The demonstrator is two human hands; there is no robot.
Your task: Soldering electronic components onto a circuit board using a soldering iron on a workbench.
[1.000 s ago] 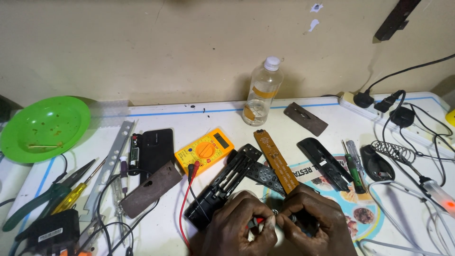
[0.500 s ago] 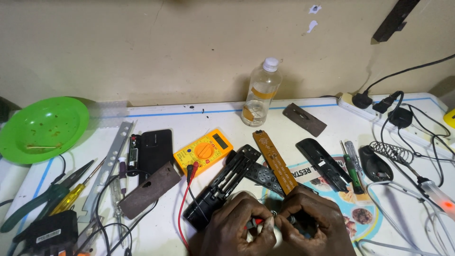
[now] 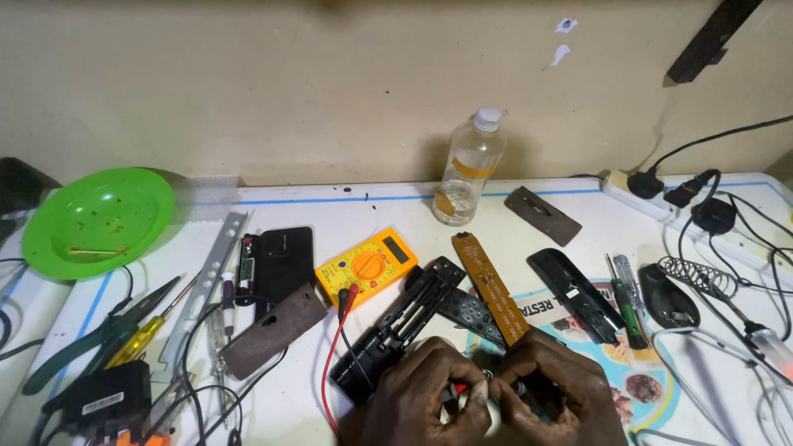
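Both hands work close together at the near edge of the white table [image 3: 529, 216]. The left hand [image 3: 425, 396] is closed around a red multimeter probe [image 3: 450, 391], fingertips pinching it. The right hand [image 3: 552, 395] is closed around a dark probe-like tool [image 3: 519, 386]; what lies under the palm cannot be told. The tips of both tools meet between the hands, at the near end of a brown circuit board strip [image 3: 489, 287].

An opened black remote-control shell [image 3: 398, 332] lies just left of the strip, touching the left hand's knuckles. A red test lead [image 3: 333, 357] runs from the yellow multimeter [image 3: 368, 265], far-left of the hands. Farther back stands a clear plastic bottle [image 3: 469, 168]. A green plate [image 3: 97, 219] sits at far left; a power strip [image 3: 652, 196] at far right.
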